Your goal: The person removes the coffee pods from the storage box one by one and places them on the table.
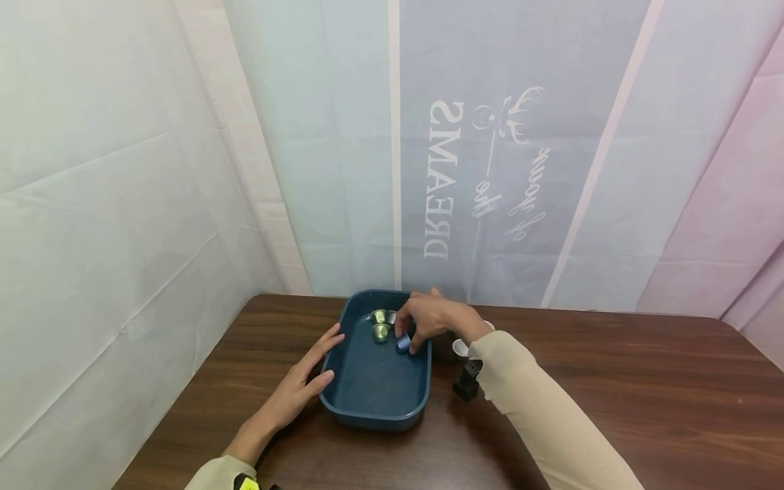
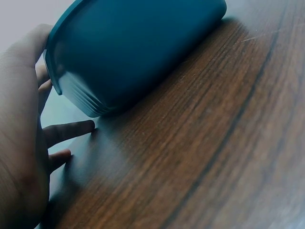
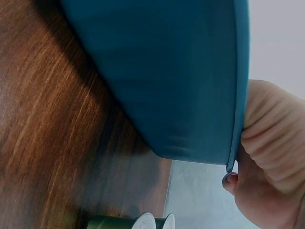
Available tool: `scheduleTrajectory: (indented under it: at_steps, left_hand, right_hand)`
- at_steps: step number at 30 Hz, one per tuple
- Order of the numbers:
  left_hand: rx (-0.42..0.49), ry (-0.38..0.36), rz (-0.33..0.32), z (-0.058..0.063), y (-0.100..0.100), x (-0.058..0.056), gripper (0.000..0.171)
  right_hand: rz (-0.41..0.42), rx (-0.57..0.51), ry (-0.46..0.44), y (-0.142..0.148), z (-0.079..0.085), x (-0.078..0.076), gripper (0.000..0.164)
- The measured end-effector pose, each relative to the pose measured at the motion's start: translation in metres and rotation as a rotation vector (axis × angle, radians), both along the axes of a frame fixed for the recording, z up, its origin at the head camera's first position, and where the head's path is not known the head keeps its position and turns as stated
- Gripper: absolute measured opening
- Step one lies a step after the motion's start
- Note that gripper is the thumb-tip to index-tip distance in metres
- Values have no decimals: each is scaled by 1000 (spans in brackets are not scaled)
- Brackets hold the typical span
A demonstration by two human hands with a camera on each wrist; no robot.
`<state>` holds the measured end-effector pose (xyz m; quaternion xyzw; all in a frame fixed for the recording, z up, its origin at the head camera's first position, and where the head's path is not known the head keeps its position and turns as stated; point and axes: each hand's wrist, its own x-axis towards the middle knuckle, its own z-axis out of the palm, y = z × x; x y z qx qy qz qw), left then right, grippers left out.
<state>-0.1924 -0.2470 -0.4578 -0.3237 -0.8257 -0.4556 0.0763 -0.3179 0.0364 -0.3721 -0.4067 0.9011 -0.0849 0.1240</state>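
Observation:
A deep blue rectangular tub (image 1: 373, 381) stands on the table. Inside, near its far end, lie two green-gold coffee capsules (image 1: 380, 333) and a silvery one (image 1: 392, 317), partly hidden by the fingers. My right hand (image 1: 433, 317) reaches over the right rim and pinches a blue coffee capsule (image 1: 403, 343) low in the tub, between thumb and fingers. Along the left rim my left hand (image 1: 297, 388) touches the tub with spread, mostly straight fingers. In the right wrist view the tub wall (image 3: 162, 81) hides the pinched capsule.
Right of the tub, partly behind the right wrist, are more capsules with pale lids (image 1: 461, 348); the right wrist view shows them as green capsules (image 3: 110, 223). A wood-grain table (image 1: 612, 388) extends to the right. A printed curtain (image 1: 343, 170) hangs along the table's back edge.

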Motion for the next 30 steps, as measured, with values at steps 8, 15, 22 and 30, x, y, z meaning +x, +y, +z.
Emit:
scheduleTrajectory:
  at_steps: [8,15,22,30]
  left_hand:
    - [2,-7,3,0,0,1,55]
    - [7,-4,-2,1,0,0,56]
    - [0,4,4,3,1,1,56]
    - [0,14,3,0,-1,-1,56]
  right_hand:
    - [33,-101,-6,6,-3,1,22]
    - [51,-243,-11,16,3,-2,25]
    - [69,-405,-53,27,18,2,26]
    - [42,-520,-154,42,31,10,27]
